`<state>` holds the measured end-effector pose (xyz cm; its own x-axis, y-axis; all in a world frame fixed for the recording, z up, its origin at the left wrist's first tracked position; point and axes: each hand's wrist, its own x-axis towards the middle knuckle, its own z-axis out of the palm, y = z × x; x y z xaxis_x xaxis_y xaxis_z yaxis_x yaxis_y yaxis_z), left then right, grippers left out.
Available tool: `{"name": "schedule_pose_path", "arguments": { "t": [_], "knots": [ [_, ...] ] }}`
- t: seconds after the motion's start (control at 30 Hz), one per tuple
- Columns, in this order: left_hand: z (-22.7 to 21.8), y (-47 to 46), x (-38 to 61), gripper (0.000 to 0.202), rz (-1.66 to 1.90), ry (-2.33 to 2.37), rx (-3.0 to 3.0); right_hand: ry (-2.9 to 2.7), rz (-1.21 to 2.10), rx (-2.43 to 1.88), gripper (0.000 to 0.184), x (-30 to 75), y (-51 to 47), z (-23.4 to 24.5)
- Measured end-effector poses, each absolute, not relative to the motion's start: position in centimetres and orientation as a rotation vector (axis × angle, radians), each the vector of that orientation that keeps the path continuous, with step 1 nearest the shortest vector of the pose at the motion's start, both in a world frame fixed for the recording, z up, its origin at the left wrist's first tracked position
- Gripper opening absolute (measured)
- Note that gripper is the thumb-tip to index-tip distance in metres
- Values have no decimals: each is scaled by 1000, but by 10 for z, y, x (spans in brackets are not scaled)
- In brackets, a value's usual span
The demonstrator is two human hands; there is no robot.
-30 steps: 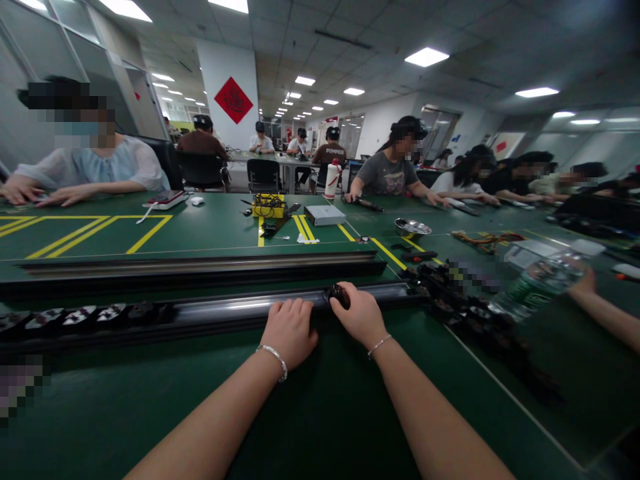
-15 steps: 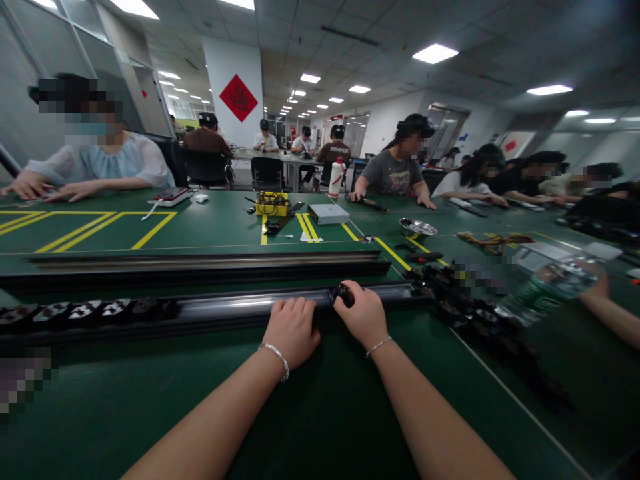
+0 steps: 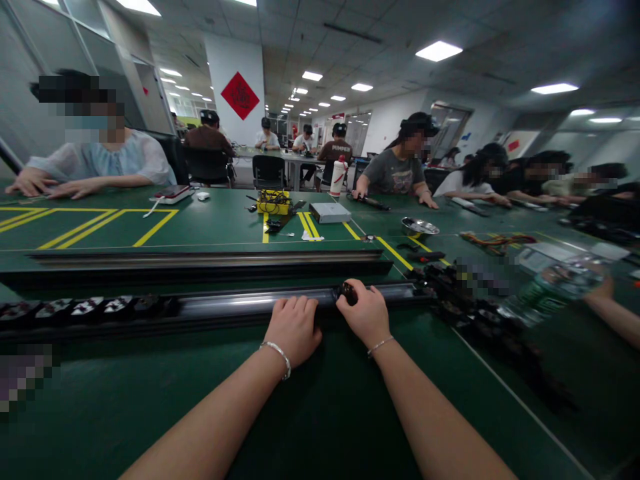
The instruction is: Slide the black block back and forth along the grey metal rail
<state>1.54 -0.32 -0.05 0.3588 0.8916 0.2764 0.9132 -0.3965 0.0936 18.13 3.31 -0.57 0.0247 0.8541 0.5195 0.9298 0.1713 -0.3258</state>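
A long dark metal rail (image 3: 235,305) lies across the green table in front of me. My left hand (image 3: 294,328) rests on its near edge with the fingers curled over the rail. My right hand (image 3: 367,313) is closed around a small black part (image 3: 348,293) sitting on the rail. Several black and white parts (image 3: 90,307) are lined up along the rail's left stretch. A second long rail (image 3: 210,261) lies parallel behind it.
A heap of black parts (image 3: 480,310) spreads to the right, by another person's hand holding a plastic bottle (image 3: 550,287). Farther back sit a yellow box (image 3: 273,202), a grey box (image 3: 329,212) and a metal dish (image 3: 420,227). People are seated around the tables.
Both hands keep their hold on the rail and the black part; only the view has shifted slightly.
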Motion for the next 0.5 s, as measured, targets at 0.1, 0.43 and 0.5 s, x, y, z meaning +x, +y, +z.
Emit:
{"name": "schedule_pose_path", "arguments": {
  "t": [0.1, 0.43, 0.5],
  "knots": [
    [0, -4, 16, 34, -438, -1698, -2520, -1826, -162, -1681, 29, 181, 33, -5],
    [-1, -2, 14, 33, -480, -1657, -2511, -1822, -145, -1713, 27, 178, 30, 2],
    [-2, -2, 14, 34, -485, -1652, -2510, -1820, -155, -1719, 28, 178, 30, 1]
  ]
}}
